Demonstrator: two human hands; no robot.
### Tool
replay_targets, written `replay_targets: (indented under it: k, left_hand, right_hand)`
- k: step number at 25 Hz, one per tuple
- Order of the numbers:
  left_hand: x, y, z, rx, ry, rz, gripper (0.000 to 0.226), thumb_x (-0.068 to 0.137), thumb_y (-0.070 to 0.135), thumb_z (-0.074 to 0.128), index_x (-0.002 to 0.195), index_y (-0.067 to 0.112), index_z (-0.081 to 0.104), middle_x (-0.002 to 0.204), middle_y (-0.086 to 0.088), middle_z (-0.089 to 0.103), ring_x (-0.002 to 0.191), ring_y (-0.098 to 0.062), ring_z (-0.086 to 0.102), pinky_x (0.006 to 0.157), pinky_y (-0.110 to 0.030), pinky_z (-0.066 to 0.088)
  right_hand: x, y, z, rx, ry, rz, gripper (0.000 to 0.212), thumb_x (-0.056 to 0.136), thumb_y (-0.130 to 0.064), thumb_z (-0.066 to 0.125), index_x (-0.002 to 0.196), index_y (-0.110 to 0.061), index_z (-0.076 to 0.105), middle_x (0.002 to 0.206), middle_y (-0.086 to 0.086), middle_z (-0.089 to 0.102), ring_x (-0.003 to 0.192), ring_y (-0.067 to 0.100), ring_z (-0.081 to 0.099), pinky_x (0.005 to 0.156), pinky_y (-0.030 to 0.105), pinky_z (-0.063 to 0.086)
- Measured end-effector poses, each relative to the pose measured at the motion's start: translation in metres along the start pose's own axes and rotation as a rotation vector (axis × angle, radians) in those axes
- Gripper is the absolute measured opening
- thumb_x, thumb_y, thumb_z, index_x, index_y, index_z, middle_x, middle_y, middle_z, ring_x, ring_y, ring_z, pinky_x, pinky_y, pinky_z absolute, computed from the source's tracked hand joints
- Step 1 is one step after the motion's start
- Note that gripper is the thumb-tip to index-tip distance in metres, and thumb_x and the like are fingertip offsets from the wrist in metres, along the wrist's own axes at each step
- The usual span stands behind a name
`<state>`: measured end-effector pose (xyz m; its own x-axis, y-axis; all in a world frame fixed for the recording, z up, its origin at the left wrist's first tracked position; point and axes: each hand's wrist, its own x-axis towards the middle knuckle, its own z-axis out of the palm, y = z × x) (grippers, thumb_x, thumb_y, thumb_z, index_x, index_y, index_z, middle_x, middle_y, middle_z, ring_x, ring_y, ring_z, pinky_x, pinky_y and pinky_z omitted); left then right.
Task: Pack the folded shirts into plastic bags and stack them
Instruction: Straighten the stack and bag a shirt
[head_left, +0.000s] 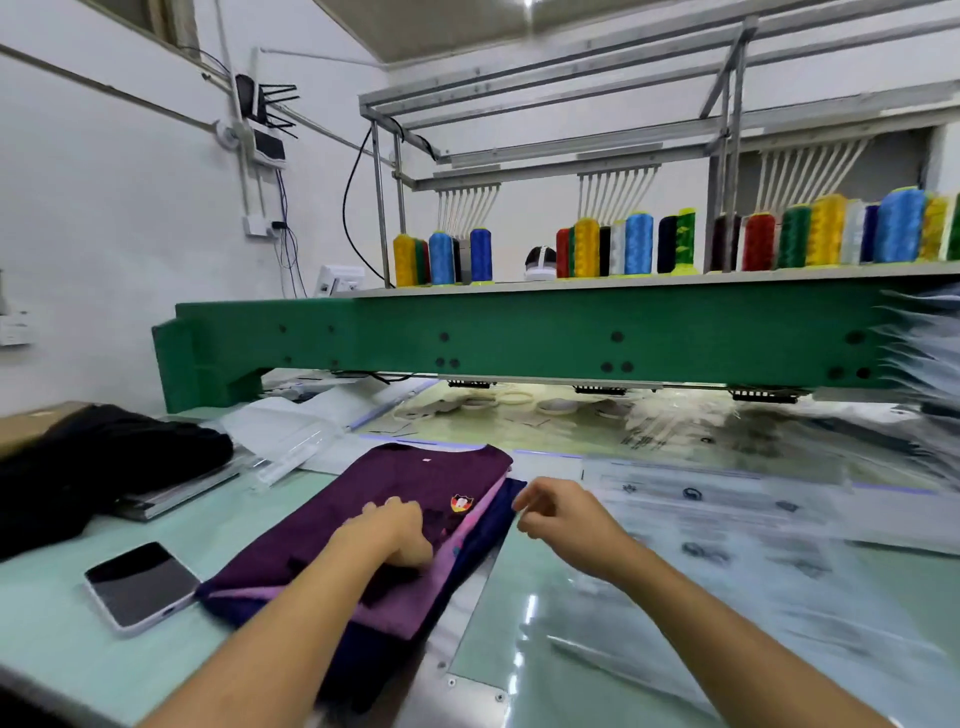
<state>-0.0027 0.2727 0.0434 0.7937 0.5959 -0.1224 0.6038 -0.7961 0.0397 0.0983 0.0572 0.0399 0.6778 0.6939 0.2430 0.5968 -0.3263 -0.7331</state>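
A folded purple shirt (415, 483) with a small crest badge tops a stack of folded shirts on the pale green table (62, 649); pink and navy layers show beneath it. My left hand (395, 535) rests on the purple shirt with its fingers curled down over the shirt's right edge. My right hand (556, 514) hovers just right of the stack, fingers loosely curled and holding nothing. Clear printed plastic bags (727, 499) lie spread to the right.
A phone (140, 584) lies face up left of the stack. A black garment (104, 457) sits on a box at far left. A green embroidery machine beam (519, 338) with thread cones (639, 244) spans the back. More plastic sheets (291, 421) lie behind.
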Motion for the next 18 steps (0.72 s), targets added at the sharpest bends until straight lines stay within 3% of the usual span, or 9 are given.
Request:
replay_targets:
  k: [4,6,8,10,12,13,15,17,18]
  left_hand:
    - [-0.003,-0.036,0.002,0.122,0.208,0.039,0.033,0.089,0.020,0.058,0.121,0.014,0.051,0.128,-0.010,0.054,0.114,-0.033,0.058,0.078,-0.037,0.041]
    - [0.001,-0.050,-0.001,-0.024,0.305,0.011,0.023,0.089,0.012,0.053,0.112,0.013,0.053,0.120,-0.012,0.057,0.107,-0.034,0.060,0.076,-0.038,0.044]
    - [0.005,-0.062,-0.007,-0.233,0.390,0.012,0.019,0.085,0.008,0.050,0.102,0.012,0.058,0.109,-0.012,0.063,0.099,-0.035,0.062,0.074,-0.038,0.049]
    - [0.002,-0.064,-0.015,-0.349,0.441,0.083,0.014,0.081,0.008,0.051,0.087,0.015,0.061,0.092,-0.010,0.066,0.089,-0.034,0.063,0.065,-0.035,0.045]
    - [-0.004,-0.056,-0.018,-0.431,0.354,0.245,0.010,0.076,0.015,0.054,0.069,0.021,0.058,0.071,0.000,0.064,0.076,-0.027,0.061,0.058,-0.031,0.038]
    - [-0.008,-0.049,-0.019,-0.478,0.264,0.314,0.011,0.076,0.024,0.057,0.065,0.023,0.058,0.063,0.005,0.062,0.069,-0.021,0.061,0.056,-0.030,0.038]
    - [-0.010,-0.044,-0.017,-0.600,0.092,0.339,0.024,0.076,0.050,0.058,0.071,0.028,0.067,0.067,0.010,0.068,0.066,-0.012,0.064,0.063,-0.029,0.049]
    - [-0.002,-0.055,-0.015,-0.575,0.165,0.151,0.045,0.081,0.064,0.053,0.092,0.024,0.071,0.095,0.005,0.074,0.090,-0.017,0.068,0.085,-0.036,0.055]
    - [0.005,-0.068,-0.014,-0.408,0.267,-0.030,0.052,0.085,0.065,0.051,0.108,0.021,0.068,0.114,-0.002,0.070,0.106,-0.023,0.064,0.093,-0.039,0.052]
  right_hand:
    - [0.029,-0.030,0.068,0.353,-0.077,0.087,0.025,0.087,-0.002,0.057,0.110,-0.008,0.065,0.094,0.010,0.071,0.076,0.016,0.067,0.086,0.037,0.058]
    - [0.043,-0.039,0.094,0.473,-0.074,0.169,0.032,0.089,-0.004,0.055,0.121,-0.005,0.057,0.093,0.010,0.065,0.075,0.022,0.065,0.083,0.037,0.059]
    - [0.054,-0.047,0.109,0.610,-0.077,0.283,0.039,0.091,-0.018,0.061,0.127,-0.010,0.048,0.094,0.010,0.061,0.076,0.024,0.063,0.079,0.038,0.058]
    - [0.064,-0.052,0.118,0.752,-0.101,0.394,0.049,0.091,-0.044,0.065,0.129,-0.022,0.042,0.107,0.011,0.062,0.088,0.027,0.070,0.079,0.042,0.062]
    - [0.075,-0.056,0.123,0.926,-0.100,0.465,0.064,0.083,-0.060,0.067,0.132,-0.024,0.045,0.118,0.014,0.066,0.095,0.033,0.072,0.075,0.047,0.062]
    - [0.079,-0.056,0.126,0.983,-0.079,0.491,0.068,0.081,-0.056,0.071,0.133,-0.020,0.047,0.120,0.014,0.067,0.095,0.033,0.072,0.072,0.045,0.061]
    - [0.086,-0.054,0.129,0.976,0.031,0.496,0.058,0.080,-0.022,0.067,0.133,-0.006,0.049,0.112,0.019,0.068,0.088,0.032,0.070,0.066,0.038,0.057]
    - [0.087,-0.049,0.127,0.875,0.165,0.485,0.049,0.080,0.006,0.045,0.126,-0.003,0.054,0.103,0.019,0.068,0.082,0.031,0.065,0.063,0.032,0.052]
    - [0.087,-0.045,0.125,0.843,0.208,0.481,0.051,0.079,0.011,0.039,0.124,-0.005,0.055,0.101,0.015,0.067,0.082,0.028,0.063,0.063,0.030,0.050]
